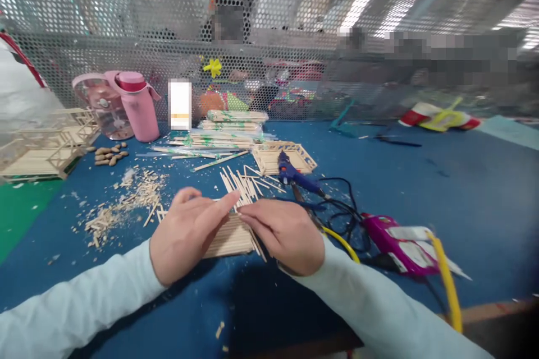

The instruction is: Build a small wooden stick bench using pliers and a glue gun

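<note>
A flat panel of wooden sticks (229,238) lies on the blue table (421,190) in front of me. My left hand (187,233) rests on its left part, fingers stretched flat over the wood. My right hand (286,235) sits at the panel's right edge, fingers pressed together on a thin stick (256,244) that lies along that edge. Loose sticks (240,182) fan out just behind the panel.
A blue glue gun (292,174) with black cables lies right of the sticks, beside a magenta tool (396,238). Wood scraps (126,202) litter the left. Pink bottles (135,104), a stick frame model (46,146), stick bundles (231,129) and a perforated screen stand behind.
</note>
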### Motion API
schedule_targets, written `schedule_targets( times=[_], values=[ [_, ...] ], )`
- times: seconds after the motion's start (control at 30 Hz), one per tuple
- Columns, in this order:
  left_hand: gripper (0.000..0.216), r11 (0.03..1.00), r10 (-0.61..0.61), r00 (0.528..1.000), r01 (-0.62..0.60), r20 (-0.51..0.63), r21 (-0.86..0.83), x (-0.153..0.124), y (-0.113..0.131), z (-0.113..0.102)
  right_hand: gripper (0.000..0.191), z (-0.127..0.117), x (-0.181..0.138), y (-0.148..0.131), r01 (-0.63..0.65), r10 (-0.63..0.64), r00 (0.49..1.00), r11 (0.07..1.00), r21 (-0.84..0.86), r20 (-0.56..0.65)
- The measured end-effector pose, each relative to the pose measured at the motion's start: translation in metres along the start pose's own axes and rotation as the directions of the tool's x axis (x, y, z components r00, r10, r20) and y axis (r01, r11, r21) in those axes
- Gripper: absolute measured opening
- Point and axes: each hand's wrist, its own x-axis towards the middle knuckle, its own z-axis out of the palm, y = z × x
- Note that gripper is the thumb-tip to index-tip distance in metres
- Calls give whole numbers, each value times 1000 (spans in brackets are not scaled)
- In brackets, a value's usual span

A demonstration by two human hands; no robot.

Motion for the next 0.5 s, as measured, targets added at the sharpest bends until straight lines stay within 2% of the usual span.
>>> schedule_targets(
  times=[0.07,0.1,0.13,0.17,0.2,0.27,0.33,0.4,0.5],
  values=[
    [30,990,-136,987,139,-83,35,3,-5,-10,20,2,1,12,-63,64,998,996,69,-15],
    [25,966,-255,955,258,-154,2,2,-10,-15,19,4,1,18,-100,102,995,989,109,-9],
    [23,912,-410,884,404,-225,-75,0,-16,-19,18,6,0,23,-132,132,991,981,144,7],
    [23,829,-560,790,530,-252,-180,-4,-22,-21,18,8,0,28,-156,152,988,972,173,34],
    [23,723,-687,690,619,-228,-306,-10,-28,-21,18,11,-1,33,-172,163,985,966,195,64],
    [26,468,-851,522,711,-51,-525,-23,-37,-17,18,16,-3,38,-194,175,979,957,217,104],
    [36,241,-894,423,735,149,-634,-35,-41,-8,18,20,-5,40,-206,185,976,954,219,115],
    [46,103,-878,376,752,295,-651,-43,-39,-2,18,23,-5,40,-212,190,975,953,216,117],
    [51,10,-814,374,774,444,-633,-46,-34,1,19,25,-4,39,-209,186,975,955,213,124]
  ],
)
